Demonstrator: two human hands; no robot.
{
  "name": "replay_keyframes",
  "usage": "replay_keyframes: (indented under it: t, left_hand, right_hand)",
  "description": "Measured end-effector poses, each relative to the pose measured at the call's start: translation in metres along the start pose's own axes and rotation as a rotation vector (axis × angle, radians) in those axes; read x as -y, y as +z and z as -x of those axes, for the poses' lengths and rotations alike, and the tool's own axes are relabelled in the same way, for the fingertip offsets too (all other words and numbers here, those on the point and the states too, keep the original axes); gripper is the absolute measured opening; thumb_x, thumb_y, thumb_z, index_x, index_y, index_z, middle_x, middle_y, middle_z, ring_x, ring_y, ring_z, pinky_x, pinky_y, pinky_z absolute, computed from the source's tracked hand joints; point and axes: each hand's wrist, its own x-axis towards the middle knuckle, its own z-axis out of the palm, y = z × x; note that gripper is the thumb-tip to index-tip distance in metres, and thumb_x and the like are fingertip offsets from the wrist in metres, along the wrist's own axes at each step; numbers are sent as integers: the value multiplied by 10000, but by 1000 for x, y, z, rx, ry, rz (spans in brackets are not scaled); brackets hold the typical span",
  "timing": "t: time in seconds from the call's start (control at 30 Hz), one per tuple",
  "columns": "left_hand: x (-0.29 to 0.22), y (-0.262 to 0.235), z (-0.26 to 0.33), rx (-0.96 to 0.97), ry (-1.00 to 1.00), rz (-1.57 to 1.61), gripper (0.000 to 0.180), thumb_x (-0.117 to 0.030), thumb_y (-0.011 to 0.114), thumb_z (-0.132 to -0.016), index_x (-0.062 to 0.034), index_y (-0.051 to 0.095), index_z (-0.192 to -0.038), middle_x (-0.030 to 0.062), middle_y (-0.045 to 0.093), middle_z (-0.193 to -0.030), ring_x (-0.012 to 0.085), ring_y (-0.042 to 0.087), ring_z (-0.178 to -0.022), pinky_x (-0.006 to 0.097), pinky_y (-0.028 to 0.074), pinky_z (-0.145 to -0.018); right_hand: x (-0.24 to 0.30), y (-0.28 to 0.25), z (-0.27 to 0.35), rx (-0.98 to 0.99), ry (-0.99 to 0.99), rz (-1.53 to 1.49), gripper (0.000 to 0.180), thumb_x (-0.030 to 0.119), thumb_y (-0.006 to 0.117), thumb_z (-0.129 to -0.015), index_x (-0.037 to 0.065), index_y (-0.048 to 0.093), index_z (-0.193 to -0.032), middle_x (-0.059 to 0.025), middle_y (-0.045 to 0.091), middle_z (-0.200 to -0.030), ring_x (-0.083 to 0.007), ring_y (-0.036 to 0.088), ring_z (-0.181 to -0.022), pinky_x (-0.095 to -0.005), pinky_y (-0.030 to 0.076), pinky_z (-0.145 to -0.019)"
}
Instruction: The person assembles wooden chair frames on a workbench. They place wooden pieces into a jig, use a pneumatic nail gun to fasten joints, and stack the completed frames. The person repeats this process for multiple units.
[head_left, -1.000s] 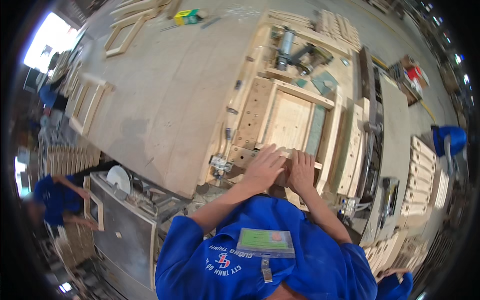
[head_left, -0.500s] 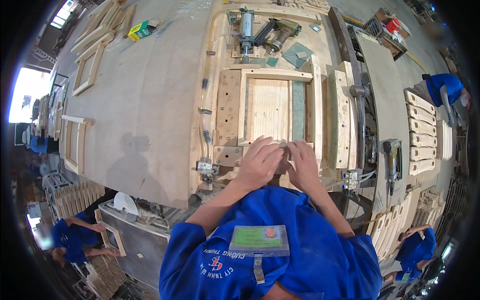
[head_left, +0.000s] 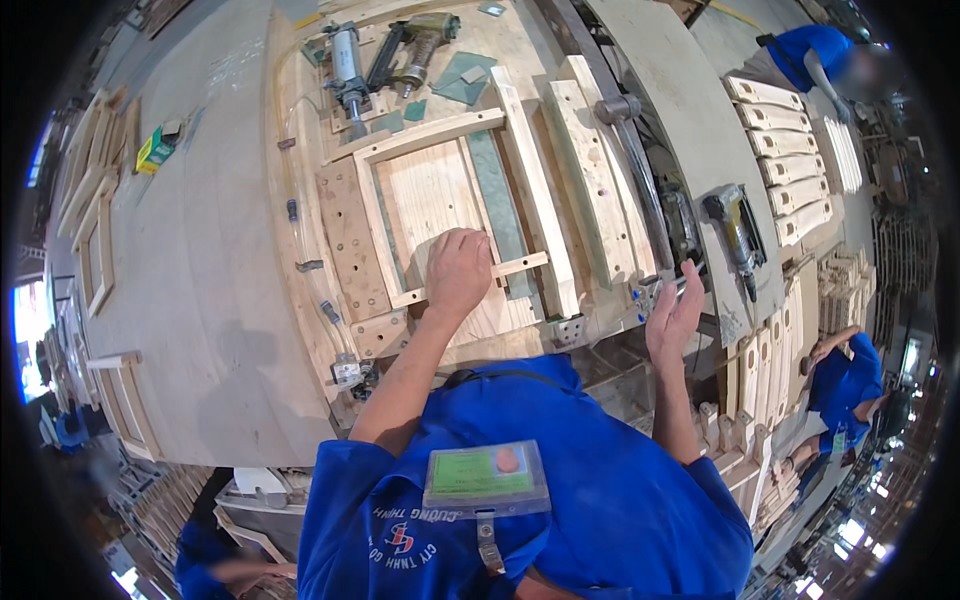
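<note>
Left hand [head_left: 459,272]: grip bent over 1 wooden crossbar [head_left: 522,265]; cannot tell whether closed around it or only resting on top.
Right hand [head_left: 676,312]: grip open, fingers extended, just beside 1 metal fitting [head_left: 648,288].
Crossbar: 1, lying between 1 left rail [head_left: 376,225] and 1 long bar [head_left: 535,190], nearer than 1 far rail [head_left: 430,137].
Nail guns: 2; 1 far nail gun [head_left: 425,50] beside 1 cylinder [head_left: 346,60], 1 right nail gun [head_left: 735,235] on a grey surface [head_left: 695,130].
Slotted slats [head_left: 782,146]: 6 in a row.
</note>
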Motion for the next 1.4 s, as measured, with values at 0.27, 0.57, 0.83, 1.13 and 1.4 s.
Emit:
replay_keyframes:
  t: [0.27,0.57,0.83,1.13,1.4]
  left_hand:
    - [-3,0,-2,54,-29,-51,174,-180,626,-1020,-63,739,-1083,104,720,-1123,328,655,-1113,467,498,-1011]
    - [-2,-3,0,90,-79,-69,202,-207,613,-1024,-69,751,-1082,115,727,-1109,335,657,-1117,484,497,-1012]
    - [-7,-2,-6,121,-100,-62,206,-206,585,-1026,-74,743,-1041,140,727,-1061,351,662,-1075,495,504,-990]
    - [4,-8,4,161,-146,-105,297,-287,579,-1038,-72,784,-1038,137,732,-1066,335,661,-1071,492,506,-986]
    - [-12,-9,-7,178,-111,-29,282,-264,557,-1048,-102,788,-1039,142,721,-1093,353,643,-1097,492,495,-1017]
  right_hand:
    - [20,3,14,119,-152,162,508,243,582,-1073,-37,532,-1494,-262,587,-1449,-480,502,-1409,-577,349,-1205]
    - [47,19,-51,284,-22,-172,359,177,669,-1029,-25,650,-1325,-255,689,-1195,-442,680,-1108,-486,557,-928]
    - [51,137,-155,253,-2,162,429,308,709,-994,22,652,-1309,-196,712,-1071,-413,716,-973,-536,559,-876]
    - [199,-49,-109,325,293,-889,392,403,497,-1169,41,641,-1125,31,466,-684,-49,378,-477,-238,307,-384]
    - [102,22,50,-152,86,-988,315,322,509,-1135,26,611,-1099,-143,583,-789,-237,601,-663,-404,474,-585]
